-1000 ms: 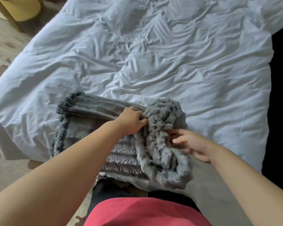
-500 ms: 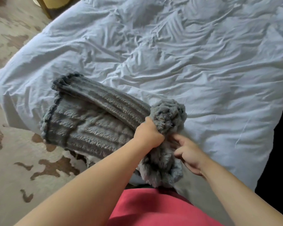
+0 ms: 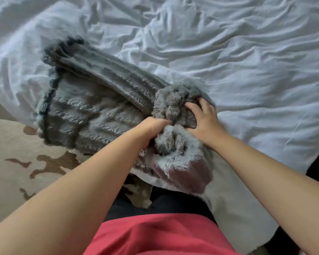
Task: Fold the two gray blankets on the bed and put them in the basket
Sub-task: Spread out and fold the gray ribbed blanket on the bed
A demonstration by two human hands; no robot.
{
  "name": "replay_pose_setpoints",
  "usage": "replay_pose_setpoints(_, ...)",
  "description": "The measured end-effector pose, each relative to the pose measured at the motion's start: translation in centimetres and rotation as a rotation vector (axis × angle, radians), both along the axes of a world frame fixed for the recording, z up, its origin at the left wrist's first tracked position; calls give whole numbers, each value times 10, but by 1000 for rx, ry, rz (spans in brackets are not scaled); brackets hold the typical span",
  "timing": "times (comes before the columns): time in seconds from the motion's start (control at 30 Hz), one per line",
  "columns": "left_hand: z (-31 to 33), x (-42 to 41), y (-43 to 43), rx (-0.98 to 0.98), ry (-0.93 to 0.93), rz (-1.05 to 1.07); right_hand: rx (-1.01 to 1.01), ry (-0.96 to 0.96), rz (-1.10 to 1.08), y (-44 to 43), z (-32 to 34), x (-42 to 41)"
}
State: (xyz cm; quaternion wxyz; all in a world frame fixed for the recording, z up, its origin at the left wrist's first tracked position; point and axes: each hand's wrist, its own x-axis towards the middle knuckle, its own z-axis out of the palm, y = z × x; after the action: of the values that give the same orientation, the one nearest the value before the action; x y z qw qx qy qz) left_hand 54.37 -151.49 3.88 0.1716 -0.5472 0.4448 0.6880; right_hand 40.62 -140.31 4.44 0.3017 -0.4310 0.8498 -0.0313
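Hands meet at the centre of the view, both sunk into the shaggy gray blanket [image 3: 175,144]. The left hand [image 3: 151,129] is clenched on its near fold, fingers buried in the pile. The right hand [image 3: 203,116] grasps the wad from the 3 o'clock side, fingers curled over the top and thumb tucked below. A second ago the right hand lay flat and loose beside the bundle, and the left held it higher up; now both clamp it from opposite sides.

The shaggy blanket sits bunched on the near end of the ribbed gray blanket [image 3: 92,107], which is folded into a long slab running off toward 10 o'clock, its dark trimmed edge at the bed's corner. Both rest on the white duvet [image 3: 247,61], which fills the view from 12 to 3 o'clock. A beige patterned rug [image 3: 17,153] shows at 8 o'clock.

The two-sided grip suggests that the stack is being gathered for lifting, though the shaggy one looks more wadded than folded. No basket is in view.
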Motion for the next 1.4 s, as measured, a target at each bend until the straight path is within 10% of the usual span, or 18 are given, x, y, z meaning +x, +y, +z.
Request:
replay_pose_setpoints(0.1,37,15,-9,-475,-115,-276,99,118,67,-31,-2,4)
replay_pose_setpoints(0.3,69,13,11,-515,-176,-769,214,161,174,-61,11,4)
replay_pose_setpoints(0.53,25,-16,17,-490,-320,-690,110,56,87,-32,12,-4)
replay_pose_setpoints(0.73,4,-30,20,-530,-30,-623,109,6,-37,-16,20,-28)
replay_pose_setpoints(0.97,-15,27,-3,190,180,-16,190,24,240,-35,22,-30)
replay_pose_setpoints(1.23,40,14,25,-717,-128,-395,331,51,328,-73,4,-5)
replay_pose_setpoints(1.4,28,-37,8,-490,-193,-290,268,-42,220,-63,4,-17)
